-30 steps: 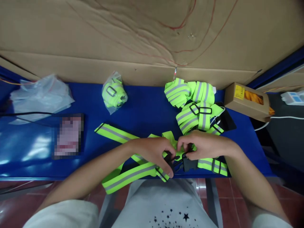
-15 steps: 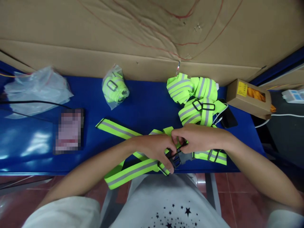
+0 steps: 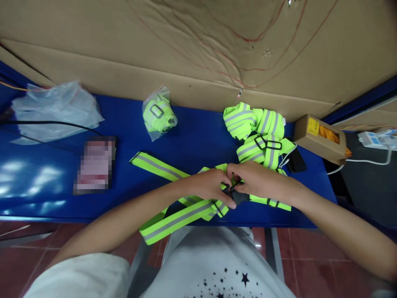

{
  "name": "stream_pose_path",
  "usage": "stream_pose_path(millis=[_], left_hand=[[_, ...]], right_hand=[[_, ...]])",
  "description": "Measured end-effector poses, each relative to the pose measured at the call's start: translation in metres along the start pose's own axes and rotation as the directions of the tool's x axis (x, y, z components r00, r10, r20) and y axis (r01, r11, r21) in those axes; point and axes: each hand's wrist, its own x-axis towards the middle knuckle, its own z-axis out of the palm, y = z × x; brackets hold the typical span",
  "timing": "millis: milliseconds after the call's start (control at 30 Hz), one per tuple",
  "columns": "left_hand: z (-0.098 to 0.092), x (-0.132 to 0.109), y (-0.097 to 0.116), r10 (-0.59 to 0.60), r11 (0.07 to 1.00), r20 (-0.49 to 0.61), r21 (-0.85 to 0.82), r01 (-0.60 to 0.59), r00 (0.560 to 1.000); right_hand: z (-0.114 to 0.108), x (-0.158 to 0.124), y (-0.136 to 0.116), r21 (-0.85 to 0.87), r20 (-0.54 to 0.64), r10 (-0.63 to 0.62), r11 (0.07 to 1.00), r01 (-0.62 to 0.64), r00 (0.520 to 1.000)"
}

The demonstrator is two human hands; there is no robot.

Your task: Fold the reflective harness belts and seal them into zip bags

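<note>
A neon-yellow reflective strap (image 3: 176, 221) with a grey stripe lies in loose folds at the desk's front, one loop hanging past the edge. My left hand (image 3: 217, 186) is closed, thumb and fingers pinching a black plastic buckle (image 3: 240, 197) on the strap. Touching it from the other side, my right hand (image 3: 245, 177) has bent fingers closed at a dark piece by the buckle. Exactly what lies between the right fingertips is partly hidden. Black slider rings sit on the strap close to both hands.
Further back on the blue desk (image 3: 198, 136) lie a bagged rolled strap (image 3: 159, 114), a pile of neon straps (image 3: 257, 124) and clear plastic bags (image 3: 58, 111). A pixelated flat item (image 3: 94, 165) is at left. A cardboard box (image 3: 321, 138) and a black phone (image 3: 297, 160) are at right.
The camera view has shifted and tilted slightly. My hands stay together at the buckle, with the fingers drawn a little closer around it; less of the buckle shows.
</note>
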Motion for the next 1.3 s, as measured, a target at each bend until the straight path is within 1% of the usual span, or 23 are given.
stream_pose_path(millis=[67, 133, 200, 267, 300, 333, 367, 467, 533, 600, 667, 733, 800, 833, 900, 1000, 1067, 1133, 1200, 1300], left_hand=[[0.001, 0.0, -0.001, 0.021, 0.998, -0.007, -0.051, -0.021, 1.0], [0.003, -0.001, 0.0, 0.03, 0.998, 0.003, -0.053, -0.03, 1.0], [0.004, -0.004, 0.001, 0.037, 0.999, 0.04, 0.0, -0.037, 0.998], [0.002, -0.006, 0.002, 0.054, 0.998, 0.062, 0.019, -0.055, 0.997], [0.001, -0.007, 0.003, 0.065, 0.998, 0.06, -0.001, -0.066, 0.996], [-0.001, -0.007, 0.002, 0.074, 0.997, 0.049, -0.038, -0.072, 0.996], [-0.003, -0.006, 0.002, 0.078, 0.994, 0.029, -0.082, -0.075, 0.997], [-0.003, -0.002, 0.0, 0.052, 0.974, -0.096, -0.214, -0.071, 0.994], [0.002, 0.002, -0.001, 0.023, 0.957, -0.226, -0.278, -0.087, 0.974], [0.01, 0.004, -0.001, 0.016, 0.945, -0.355, -0.299, -0.13, 0.935], [0.017, 0.005, 0.001, 0.023, 0.947, -0.449, -0.277, -0.163, 0.893], [0.021, 0.004, 0.004, 0.014, 0.951, -0.501, -0.26, -0.166, 0.865], [0.02, 0.003, 0.006, 0.001, 0.951, -0.534, -0.261, -0.166, 0.846], [0.018, 0.002, 0.007, -0.001, 0.946, -0.539, -0.274, -0.174, 0.842], [0.011, 0.0, 0.01, -0.004, 0.925, -0.523, -0.325, -0.195, 0.852], [-0.003, -0.006, 0.018, -0.029, 0.88, -0.442, -0.437, -0.188, 0.897], [-0.012, -0.013, 0.027, -0.052, 0.82, -0.369, -0.547, -0.171, 0.928], [-0.017, -0.02, 0.037, -0.055, 0.72, -0.313, -0.67, -0.18, 0.948], [-0.019, -0.024, 0.048, -0.044, 0.609, -0.299, -0.765, -0.211, 0.953], [-0.021, -0.025, 0.061, -0.006, 0.495, -0.309, -0.827, -0.266, 0.951]], right_hand=[[-0.002, -0.004, -0.006, -0.072, -0.014, 0.056, 0.996, -0.057, 0.998], [-0.008, -0.01, -0.009, -0.071, 0.014, 0.064, 0.996, -0.063, 0.998], [-0.018, -0.017, -0.007, 0.017, 0.11, -0.013, 1.0, 0.011, 0.994], [-0.027, -0.024, 0.0, 0.115, 0.197, -0.126, 0.988, 0.105, 0.972], [-0.028, -0.028, 0.005, 0.137, 0.208, -0.168, 0.98, 0.141, 0.964], [-0.027, -0.032, 0.011, 0.136, 0.187, -0.189, 0.977, 0.165, 0.964], [-0.024, -0.035, 0.016, 0.121, 0.137, -0.196, 0.976, 0.181, 0.971], [-0.004, -0.04, 0.027, 0.09, -0.037, -0.19, 0.977, 0.193, 0.981], [0.01, -0.04, 0.029, 0.105, -0.121, -0.175, 0.977, 0.188, 0.977], [0.02, -0.037, 0.028, 0.131, -0.167, -0.169, 0.973, 0.192, 0.971], [0.025, -0.033, 0.025, 0.157, -0.191, -0.169, 0.967, 0.2, 0.967], [0.027, -0.028, 0.023, 0.185, -0.205, -0.175, 0.959, 0.214, 0.963], [0.029, -0.025, 0.023, 0.211, -0.214, -0.182, 0.95, 0.228, 0.96], [0.029, -0.025, 0.024, 0.214, -0.223, -0.196, 0.946, 0.244, 0.955], [0.029, -0.027, 0.027, 0.177, -0.256, -0.227, 0.945, 0.276, 0.94], [0.022, -0.038, 0.031, 0.071, -0.35, -0.247, 0.955, 0.288, 0.904], [0.015, -0.048, 0.032, 0.057, -0.383, -0.243, 0.957, 0.285, 0.891], [0.009, -0.057, 0.031, 0.098, -0.383, -0.251, 0.946, 0.309, 0.889], [0.003, -0.061, 0.03, 0.187, -0.365, -0.271, 0.916, 0.356, 0.891], [-0.002, -0.058, 0.028, 0.348, -0.375, -0.326, 0.819, 0.457, 0.868]])
